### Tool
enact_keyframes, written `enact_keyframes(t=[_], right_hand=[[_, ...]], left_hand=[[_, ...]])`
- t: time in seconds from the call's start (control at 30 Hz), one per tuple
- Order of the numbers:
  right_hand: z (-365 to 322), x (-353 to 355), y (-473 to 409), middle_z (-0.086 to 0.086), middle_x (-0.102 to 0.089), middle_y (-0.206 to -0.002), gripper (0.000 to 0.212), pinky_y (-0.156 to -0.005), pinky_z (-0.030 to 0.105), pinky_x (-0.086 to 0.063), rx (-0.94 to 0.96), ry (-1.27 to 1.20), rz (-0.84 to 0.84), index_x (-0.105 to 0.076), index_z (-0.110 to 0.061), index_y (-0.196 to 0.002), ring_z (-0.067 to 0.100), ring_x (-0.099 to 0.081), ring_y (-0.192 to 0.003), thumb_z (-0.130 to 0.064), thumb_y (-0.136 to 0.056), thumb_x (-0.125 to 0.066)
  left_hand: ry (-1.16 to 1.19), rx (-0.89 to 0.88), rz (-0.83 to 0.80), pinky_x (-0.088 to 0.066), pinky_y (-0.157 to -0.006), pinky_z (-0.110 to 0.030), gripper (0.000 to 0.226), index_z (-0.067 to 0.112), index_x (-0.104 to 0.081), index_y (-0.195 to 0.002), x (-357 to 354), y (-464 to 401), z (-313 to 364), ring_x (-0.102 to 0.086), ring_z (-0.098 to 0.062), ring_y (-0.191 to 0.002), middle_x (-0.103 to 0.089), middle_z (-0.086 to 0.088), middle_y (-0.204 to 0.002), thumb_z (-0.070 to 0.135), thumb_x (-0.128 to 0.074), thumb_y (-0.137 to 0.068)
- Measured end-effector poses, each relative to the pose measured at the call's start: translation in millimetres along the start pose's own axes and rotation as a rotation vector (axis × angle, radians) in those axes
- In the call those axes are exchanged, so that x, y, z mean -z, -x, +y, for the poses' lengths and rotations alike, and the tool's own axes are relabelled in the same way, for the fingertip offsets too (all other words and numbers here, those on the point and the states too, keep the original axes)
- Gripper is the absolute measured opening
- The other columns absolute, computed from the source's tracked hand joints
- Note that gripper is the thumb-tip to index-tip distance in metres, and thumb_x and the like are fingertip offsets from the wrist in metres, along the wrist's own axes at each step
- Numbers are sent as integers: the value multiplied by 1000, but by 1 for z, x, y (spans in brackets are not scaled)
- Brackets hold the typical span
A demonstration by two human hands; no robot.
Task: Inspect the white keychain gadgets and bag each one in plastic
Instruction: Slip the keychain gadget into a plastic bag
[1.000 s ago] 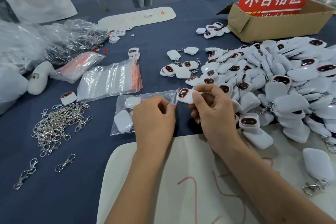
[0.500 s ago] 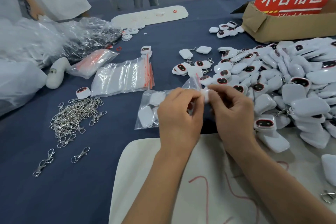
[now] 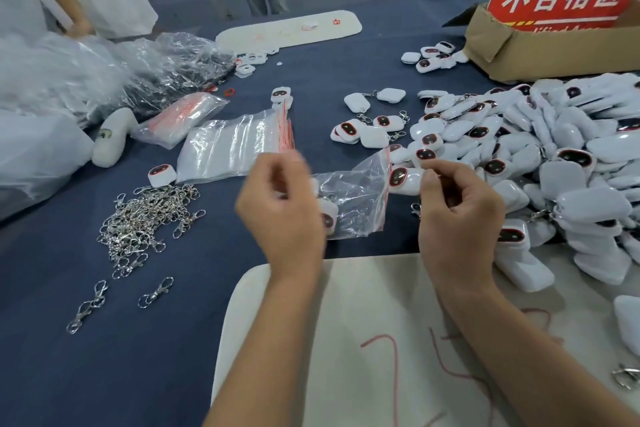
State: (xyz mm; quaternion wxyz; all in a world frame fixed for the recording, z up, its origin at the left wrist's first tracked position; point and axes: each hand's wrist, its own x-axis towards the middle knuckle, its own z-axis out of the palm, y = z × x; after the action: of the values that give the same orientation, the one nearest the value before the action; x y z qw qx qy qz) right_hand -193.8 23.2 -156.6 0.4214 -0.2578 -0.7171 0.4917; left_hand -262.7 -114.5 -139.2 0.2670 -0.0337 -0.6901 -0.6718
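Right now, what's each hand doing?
Left hand: blurred, fingers curled; cannot tell if it grips the plastic bag.
Right hand: pinching a white gadget at the bag's mouth.

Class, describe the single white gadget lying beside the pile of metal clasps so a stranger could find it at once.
Start at the heap of silver clasps on the blue cloth, left of the hands. At its upper edge, by the corner of the flat stack of clear bags, lies one white gadget. It sits alone, dark oval face up, far from the big pile.

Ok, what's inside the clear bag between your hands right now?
The clear bag shows one white gadget at its left end, partly hidden by the left hand. Anything more behind that hand cannot be seen. The right hand holds another gadget outside the bag's mouth.
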Motion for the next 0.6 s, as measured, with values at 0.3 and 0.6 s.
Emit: enact_keyframes(t=[0.3, 0.6], right_hand=[[0, -1, -2, -16, -71, -92, 17, -83, 12, -47, 34, 24, -56, -79, -14, -106, -5, -64, -85, -11, -99, -64], [-2, 2, 1, -1, -73, -92, 17, -78, 29, -53, 122, -44, 51, -76, -10, -110, 12, -65, -81, -10, -102, -60]], left_hand=[[-549, -59, -546, -45, -70, -44, 22, 13, -55, -73, -25, 45, -2, -55, -28, -71, -62, -5, -71, 15, -57, -94], [-311, 308, -544, -61, -71, -47, 31, 19, -64, -60, -22, 34, -7, -70, -23, -57, -67, 1, -56, 24, -85, -83]])
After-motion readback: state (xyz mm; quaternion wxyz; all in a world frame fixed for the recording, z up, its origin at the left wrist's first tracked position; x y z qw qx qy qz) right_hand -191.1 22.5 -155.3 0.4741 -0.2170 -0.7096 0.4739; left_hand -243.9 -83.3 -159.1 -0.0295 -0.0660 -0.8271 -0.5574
